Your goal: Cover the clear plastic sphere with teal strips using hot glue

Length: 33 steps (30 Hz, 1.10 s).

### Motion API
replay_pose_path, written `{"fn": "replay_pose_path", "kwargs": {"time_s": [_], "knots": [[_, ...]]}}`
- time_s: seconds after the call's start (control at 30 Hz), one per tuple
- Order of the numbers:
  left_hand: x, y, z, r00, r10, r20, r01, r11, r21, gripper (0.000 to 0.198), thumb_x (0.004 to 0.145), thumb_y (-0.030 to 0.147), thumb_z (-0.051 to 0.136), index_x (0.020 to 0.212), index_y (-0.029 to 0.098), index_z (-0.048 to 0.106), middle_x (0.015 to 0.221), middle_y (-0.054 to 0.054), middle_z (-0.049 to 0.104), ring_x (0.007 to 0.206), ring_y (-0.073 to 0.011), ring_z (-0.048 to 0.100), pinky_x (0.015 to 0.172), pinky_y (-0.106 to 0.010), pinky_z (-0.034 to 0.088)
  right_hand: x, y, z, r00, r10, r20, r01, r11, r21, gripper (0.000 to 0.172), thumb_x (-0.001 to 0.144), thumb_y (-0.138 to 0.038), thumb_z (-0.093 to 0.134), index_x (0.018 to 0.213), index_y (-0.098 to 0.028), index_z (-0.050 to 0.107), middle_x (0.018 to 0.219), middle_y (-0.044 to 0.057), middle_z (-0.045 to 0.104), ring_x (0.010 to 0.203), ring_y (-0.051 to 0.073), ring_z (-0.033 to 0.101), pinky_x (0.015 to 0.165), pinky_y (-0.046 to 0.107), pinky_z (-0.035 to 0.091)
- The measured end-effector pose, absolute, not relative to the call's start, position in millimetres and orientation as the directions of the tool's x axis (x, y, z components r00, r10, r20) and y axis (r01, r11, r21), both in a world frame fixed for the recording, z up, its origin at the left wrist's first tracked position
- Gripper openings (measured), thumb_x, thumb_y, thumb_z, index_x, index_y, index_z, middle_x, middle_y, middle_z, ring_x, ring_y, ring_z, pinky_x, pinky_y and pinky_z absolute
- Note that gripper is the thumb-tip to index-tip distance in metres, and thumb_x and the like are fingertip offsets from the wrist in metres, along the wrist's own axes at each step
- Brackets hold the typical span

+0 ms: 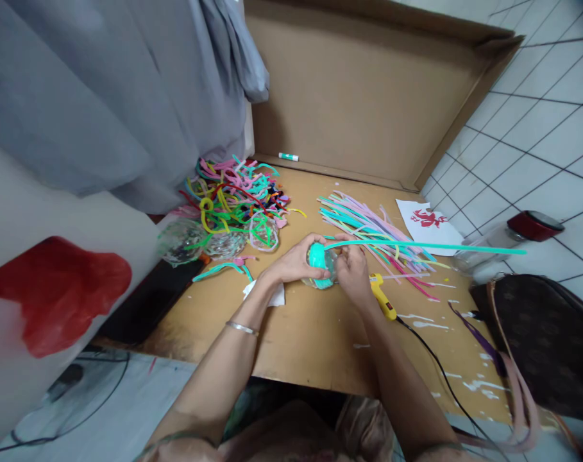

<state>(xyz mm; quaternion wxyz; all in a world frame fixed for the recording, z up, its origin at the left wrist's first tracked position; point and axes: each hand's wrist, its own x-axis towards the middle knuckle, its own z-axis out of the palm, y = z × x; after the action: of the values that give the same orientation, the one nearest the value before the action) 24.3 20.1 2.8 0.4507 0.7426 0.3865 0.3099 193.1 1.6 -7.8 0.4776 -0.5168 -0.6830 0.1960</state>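
Note:
My left hand (294,262) and my right hand (351,269) meet over the middle of a wooden board (320,333). Between them sits a small clear round ball (322,266) wound with turquoise fuzzy wire. My left fingers curl around its left side. My right fingers pinch the turquoise pipe cleaner (430,247), whose long free end sticks out to the right. A yellow glue gun (382,296) lies just right of my right wrist, its black cord (440,372) running toward me.
A tangled heap of coloured pipe cleaners (233,192) and clear balls (221,242) lies at the left. Straight pipe cleaners (372,224) fan out at the right. A glue stick (288,156), white paper with a red print (428,221), a jar (507,240) and a brown bag (546,340) surround the board.

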Motion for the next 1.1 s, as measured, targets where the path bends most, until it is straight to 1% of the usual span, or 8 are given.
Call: {"fn": "replay_pose_path", "kwargs": {"time_s": [0.13, 0.27, 0.37, 0.57, 0.7, 0.83, 0.97, 1.1], "knots": [[23.9, 19.8, 1.9, 0.505, 0.851, 0.142, 0.289, -0.322, 0.901, 0.066, 0.058, 0.037, 0.077, 0.114, 0.021, 0.046, 0.1, 0.002, 0.052, 0.078, -0.0118, 0.047, 0.07, -0.022, 0.042, 193.4, 0.7, -5.4, -0.01, 0.901, 0.433, 0.521, 0.374, -0.767, 0.052, 0.067, -0.01, 0.04, 0.115, -0.024, 0.053, 0.105, 0.006, 0.064, 0.105, 0.023, 0.059, 0.095, 0.044, 0.045], [23.5, 21.0, 0.7, 0.516, 0.844, 0.144, 0.277, -0.323, 0.905, 0.066, 0.058, 0.038, 0.077, 0.113, 0.021, 0.046, 0.1, 0.001, 0.052, 0.079, -0.0122, 0.048, 0.07, -0.022, 0.043, 195.1, -0.2, -3.9, -0.018, 0.911, 0.413, 0.52, 0.361, -0.774, 0.047, 0.067, -0.012, 0.041, 0.11, -0.023, 0.054, 0.107, 0.006, 0.064, 0.104, 0.023, 0.059, 0.094, 0.044, 0.045], [23.5, 22.2, -0.4, 0.528, 0.838, 0.136, 0.255, -0.309, 0.916, 0.065, 0.058, 0.038, 0.078, 0.113, 0.021, 0.046, 0.1, 0.001, 0.053, 0.08, -0.0128, 0.049, 0.071, -0.023, 0.043, 195.9, 0.0, -3.0, -0.009, 0.912, 0.409, 0.546, 0.347, -0.762, 0.043, 0.067, -0.013, 0.041, 0.106, -0.022, 0.055, 0.107, 0.007, 0.064, 0.103, 0.023, 0.059, 0.094, 0.044, 0.044], [24.5, 22.8, -2.3, 0.522, 0.841, 0.142, 0.205, -0.285, 0.936, 0.064, 0.058, 0.035, 0.078, 0.113, 0.019, 0.048, 0.1, 0.0, 0.054, 0.083, -0.0131, 0.05, 0.076, -0.024, 0.043, 194.1, -1.3, -1.7, 0.012, 0.893, 0.449, 0.543, 0.371, -0.753, 0.044, 0.065, -0.013, 0.04, 0.105, -0.022, 0.057, 0.106, 0.007, 0.065, 0.101, 0.023, 0.058, 0.094, 0.043, 0.044], [24.9, 23.2, -2.1, 0.523, 0.843, 0.128, 0.153, -0.241, 0.959, 0.066, 0.057, 0.034, 0.079, 0.114, 0.018, 0.049, 0.105, -0.002, 0.056, 0.086, -0.0138, 0.052, 0.077, -0.025, 0.045, 193.7, -6.0, -3.7, 0.041, 0.897, 0.441, 0.543, 0.35, -0.763, 0.041, 0.067, -0.013, 0.04, 0.104, -0.022, 0.057, 0.104, 0.007, 0.066, 0.098, 0.024, 0.061, 0.093, 0.043, 0.044], [24.2, 25.1, -3.8, 0.513, 0.852, 0.108, 0.13, -0.201, 0.971, 0.072, 0.055, 0.033, 0.081, 0.117, 0.015, 0.05, 0.112, -0.006, 0.059, 0.094, -0.0169, 0.054, 0.083, -0.027, 0.046, 193.3, -9.5, -5.1, 0.011, 0.89, 0.456, 0.602, 0.358, -0.713, 0.039, 0.067, -0.012, 0.039, 0.101, -0.022, 0.056, 0.102, 0.007, 0.067, 0.099, 0.024, 0.059, 0.093, 0.042, 0.042], [23.8, 27.8, -8.2, 0.515, 0.851, 0.104, 0.086, -0.173, 0.981, 0.076, 0.054, 0.033, 0.082, 0.12, 0.014, 0.05, 0.113, -0.007, 0.06, 0.094, -0.017, 0.056, 0.084, -0.028, 0.046, 192.0, -10.0, -1.9, -0.017, 0.879, 0.476, 0.695, 0.353, -0.627, 0.035, 0.066, -0.012, 0.037, 0.096, -0.022, 0.054, 0.099, 0.009, 0.067, 0.098, 0.026, 0.056, 0.09, 0.044, 0.04], [24.5, 28.8, -10.2, 0.518, 0.849, 0.109, 0.064, -0.166, 0.984, 0.077, 0.053, 0.032, 0.082, 0.12, 0.014, 0.05, 0.115, -0.007, 0.059, 0.094, -0.0162, 0.056, 0.086, -0.028, 0.046, 190.3, -8.5, -0.2, -0.035, 0.884, 0.467, 0.739, 0.338, -0.583, 0.036, 0.066, -0.011, 0.036, 0.097, -0.02, 0.053, 0.099, 0.011, 0.065, 0.097, 0.026, 0.055, 0.089, 0.044, 0.038]]}}
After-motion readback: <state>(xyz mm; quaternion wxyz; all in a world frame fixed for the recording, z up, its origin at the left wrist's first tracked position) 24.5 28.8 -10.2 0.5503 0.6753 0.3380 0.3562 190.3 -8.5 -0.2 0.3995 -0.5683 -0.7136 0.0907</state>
